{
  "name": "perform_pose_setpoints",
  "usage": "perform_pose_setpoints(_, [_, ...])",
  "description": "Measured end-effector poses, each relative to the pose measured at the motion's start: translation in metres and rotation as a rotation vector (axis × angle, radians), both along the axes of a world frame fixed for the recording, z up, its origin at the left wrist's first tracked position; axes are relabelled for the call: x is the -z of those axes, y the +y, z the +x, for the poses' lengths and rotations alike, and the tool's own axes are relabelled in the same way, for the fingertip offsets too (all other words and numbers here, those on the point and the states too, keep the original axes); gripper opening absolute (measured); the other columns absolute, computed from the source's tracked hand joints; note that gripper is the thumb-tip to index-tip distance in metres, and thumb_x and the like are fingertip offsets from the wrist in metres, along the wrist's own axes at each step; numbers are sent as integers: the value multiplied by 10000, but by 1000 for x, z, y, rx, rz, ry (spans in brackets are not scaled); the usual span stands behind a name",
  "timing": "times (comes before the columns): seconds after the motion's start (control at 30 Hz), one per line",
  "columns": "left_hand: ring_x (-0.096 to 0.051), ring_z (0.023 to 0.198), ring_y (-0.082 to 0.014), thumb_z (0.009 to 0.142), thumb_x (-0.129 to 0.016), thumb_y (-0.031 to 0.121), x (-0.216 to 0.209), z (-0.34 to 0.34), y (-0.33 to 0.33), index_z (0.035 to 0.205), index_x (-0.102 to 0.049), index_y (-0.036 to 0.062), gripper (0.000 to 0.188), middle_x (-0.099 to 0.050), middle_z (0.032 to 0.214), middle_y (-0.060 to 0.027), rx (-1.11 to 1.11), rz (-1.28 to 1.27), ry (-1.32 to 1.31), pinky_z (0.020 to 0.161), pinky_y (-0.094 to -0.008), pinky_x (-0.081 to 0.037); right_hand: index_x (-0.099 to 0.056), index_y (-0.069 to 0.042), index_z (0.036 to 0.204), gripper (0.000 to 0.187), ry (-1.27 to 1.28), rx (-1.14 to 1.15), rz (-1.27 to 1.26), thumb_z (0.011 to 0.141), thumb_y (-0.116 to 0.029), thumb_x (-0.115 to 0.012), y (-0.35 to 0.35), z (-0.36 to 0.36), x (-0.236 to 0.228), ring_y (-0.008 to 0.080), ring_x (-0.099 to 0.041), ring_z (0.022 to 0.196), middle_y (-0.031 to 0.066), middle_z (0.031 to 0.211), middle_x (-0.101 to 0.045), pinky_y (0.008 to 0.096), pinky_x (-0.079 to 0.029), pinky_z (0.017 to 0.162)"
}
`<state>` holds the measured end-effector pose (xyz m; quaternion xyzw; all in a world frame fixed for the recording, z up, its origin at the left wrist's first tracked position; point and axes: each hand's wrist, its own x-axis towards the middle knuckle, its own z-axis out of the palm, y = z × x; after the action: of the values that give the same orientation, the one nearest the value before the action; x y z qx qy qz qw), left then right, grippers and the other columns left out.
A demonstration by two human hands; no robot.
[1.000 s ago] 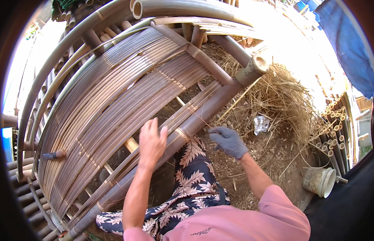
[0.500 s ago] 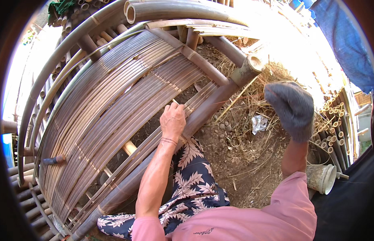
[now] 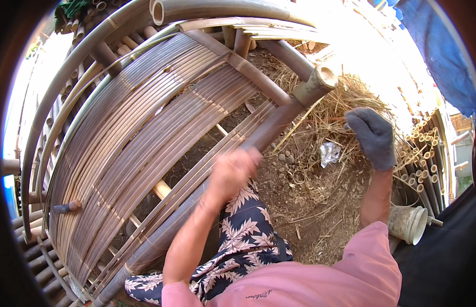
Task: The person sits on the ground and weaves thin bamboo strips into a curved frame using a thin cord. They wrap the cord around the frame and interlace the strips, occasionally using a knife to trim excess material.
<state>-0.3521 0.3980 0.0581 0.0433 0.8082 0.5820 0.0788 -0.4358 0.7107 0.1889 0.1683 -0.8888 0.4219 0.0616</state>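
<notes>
Trousers (image 3: 245, 220) with pale leaf shapes lie along the near edge of a bamboo frame (image 3: 161, 239), where the bare left hand (image 3: 231, 173) is over the thick near rail (image 3: 271, 128), too blurred to tell whether its fingers pinch anything. Well apart to the right, the gray-gloved right hand (image 3: 372, 138) is raised, fingers folded inward, though whether they grip something cannot be told. Farther off, slats (image 3: 156, 120) span the frame, a short stick (image 3: 67, 206) resting on them near the left edge, and straw (image 3: 362, 94) lies beyond the right corner.
</notes>
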Motion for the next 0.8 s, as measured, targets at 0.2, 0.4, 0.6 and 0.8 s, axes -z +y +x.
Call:
perform_pose_setpoints(0.2, [-662, 943, -269, 885, -698, 208, 49, -85, 23, 920, -712, 59, 153, -676, 957, -113, -208, -607, 290, 826, -403, -554, -745, -12, 918, 94, -272, -193, -111, 897, -104, -749, 44, 56, -32, 82, -599, 602, 44, 737, -699, 218, -470, 524])
perform_pose_setpoints(0.4, [-658, 1007, -305, 847, -621, 97, 80, -108, 64, 952, -704, 21, 154, -685, 1001, -137, -221, -845, 191, 852, -410, -550, -731, -12, 907, 146, -492, -23, 137, 848, -124, -805, 52, 101, -3, 111, -621, 616, 70, 700, -672, 288, -499, 569])
perform_pose_setpoints(0.6, [-674, 795, -277, 892, -518, 164, 52, -109, 70, 903, -647, 11, 200, -675, 849, -180, -41, -655, -68, 760, -417, -561, -742, -28, 924, 139, -541, -29, 85, 858, -139, -793, 27, 98, 19, 118, -647, 664, 63, 728, -689, 283, -519, 605])
perform_pose_setpoints(0.8, [-648, 926, -273, 1017, -527, 394, -33, -3, 102, 987, -601, 26, 377, -653, 960, -136, 430, 481, -205, 844, -392, -535, -722, 4, 830, 105, -543, -250, 19, 832, -87, -774, 40, 83, 2, 166, -653, 551, 67, 634, -662, 301, -513, 512])
